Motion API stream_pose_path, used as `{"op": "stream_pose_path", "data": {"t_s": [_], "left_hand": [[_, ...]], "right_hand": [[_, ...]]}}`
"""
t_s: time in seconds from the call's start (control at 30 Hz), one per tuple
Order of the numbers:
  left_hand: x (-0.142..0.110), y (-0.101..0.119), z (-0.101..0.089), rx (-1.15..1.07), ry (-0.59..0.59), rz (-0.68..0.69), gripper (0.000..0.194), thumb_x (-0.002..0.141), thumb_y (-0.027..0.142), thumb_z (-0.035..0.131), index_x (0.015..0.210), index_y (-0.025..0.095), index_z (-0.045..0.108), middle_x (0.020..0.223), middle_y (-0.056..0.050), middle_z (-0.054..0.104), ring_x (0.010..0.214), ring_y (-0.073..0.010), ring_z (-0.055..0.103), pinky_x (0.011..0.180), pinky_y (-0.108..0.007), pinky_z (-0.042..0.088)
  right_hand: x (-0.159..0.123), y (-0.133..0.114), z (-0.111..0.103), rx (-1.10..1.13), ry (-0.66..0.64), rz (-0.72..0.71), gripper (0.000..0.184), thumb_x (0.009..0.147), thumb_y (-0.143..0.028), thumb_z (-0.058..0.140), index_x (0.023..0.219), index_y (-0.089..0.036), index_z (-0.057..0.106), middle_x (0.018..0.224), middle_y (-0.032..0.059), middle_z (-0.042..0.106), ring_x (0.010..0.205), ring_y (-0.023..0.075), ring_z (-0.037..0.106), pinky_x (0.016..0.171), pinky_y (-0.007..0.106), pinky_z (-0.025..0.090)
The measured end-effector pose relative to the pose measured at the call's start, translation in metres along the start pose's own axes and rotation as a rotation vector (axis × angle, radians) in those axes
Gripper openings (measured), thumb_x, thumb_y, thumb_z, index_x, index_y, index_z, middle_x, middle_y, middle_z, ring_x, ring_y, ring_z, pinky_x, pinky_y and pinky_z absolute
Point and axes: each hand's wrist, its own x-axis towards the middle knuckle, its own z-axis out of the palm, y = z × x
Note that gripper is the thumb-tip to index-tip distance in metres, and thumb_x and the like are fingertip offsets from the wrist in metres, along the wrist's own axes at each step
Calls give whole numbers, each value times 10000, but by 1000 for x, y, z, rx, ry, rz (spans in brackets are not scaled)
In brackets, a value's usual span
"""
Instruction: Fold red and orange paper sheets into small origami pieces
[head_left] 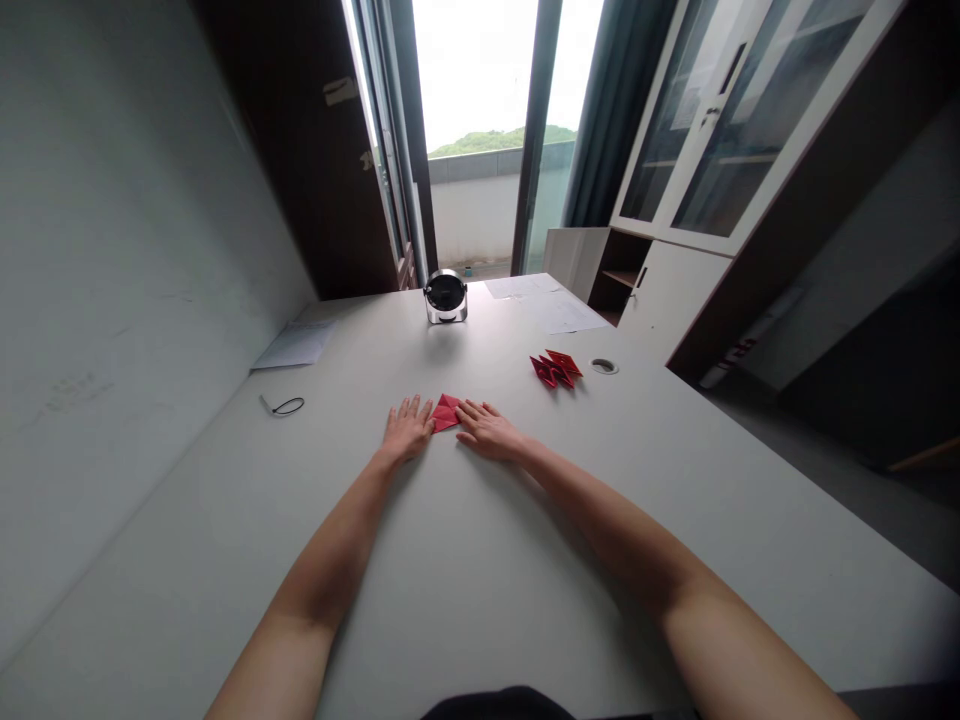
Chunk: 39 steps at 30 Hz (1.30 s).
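Observation:
A small piece of red folded paper (445, 412) lies flat on the white table (480, 580), between my two hands. My left hand (408, 429) rests palm down at its left edge, fingers spread and pointing away from me, the thumb side touching the paper. My right hand (487, 430) lies flat at the right, its fingertips over the paper's right edge. Crease lines show on the paper's visible face. Part of its right side is hidden under my right fingers.
Red folded paper pieces (556, 369) stand to the right, beside a round cable hole (604, 367). A round black device on a metal stand (446, 296) is farther back. White sheets (574, 313) lie at the back right, papers (295, 344) at the left, near a black loop (288, 406).

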Motion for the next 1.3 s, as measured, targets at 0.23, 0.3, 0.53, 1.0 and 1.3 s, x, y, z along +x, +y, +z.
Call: {"op": "stream_pose_path", "data": {"t_s": [0.23,0.3,0.53,1.0,1.3], "left_hand": [[0,-12,-6,-34,-26,29,603,1014,547,213,1576,330,257,1671,-62,132,1536,-317,110,1196,-616,86],[-2,-13,-9,-51,-35,73,585,1018,543,219,1570,354,261,1669,-38,147,1536,-302,116,1199,-610,89],[-6,-12,-14,-43,-7,212,530,997,475,382,1516,366,384,1649,-5,236,1530,-278,156,1211,-565,142],[-9,0,-16,-41,-53,288,618,958,255,319,1572,303,267,1651,23,210,1536,-224,142,1229,-528,138],[-5,3,-11,-13,-34,297,584,1010,445,292,1577,315,244,1646,7,240,1522,-252,194,1221,-531,158]], "right_hand": [[-2,3,-6,1,-8,9,710,998,-599,323,1568,-176,314,1625,110,243,1515,291,186,1233,488,156],[-3,3,-8,-5,-3,22,713,996,-604,328,1564,-173,324,1622,116,253,1514,295,189,1231,489,162],[-4,9,-6,19,18,-32,684,999,-572,366,1569,-197,314,1620,107,265,1505,280,230,1232,486,169],[-3,1,-9,96,100,-217,502,1032,-414,393,1506,-254,436,1580,58,372,1475,209,319,1228,445,220],[-2,5,-10,115,145,-211,441,1026,-364,404,1437,-267,530,1522,38,467,1443,197,379,1208,426,277]]}}
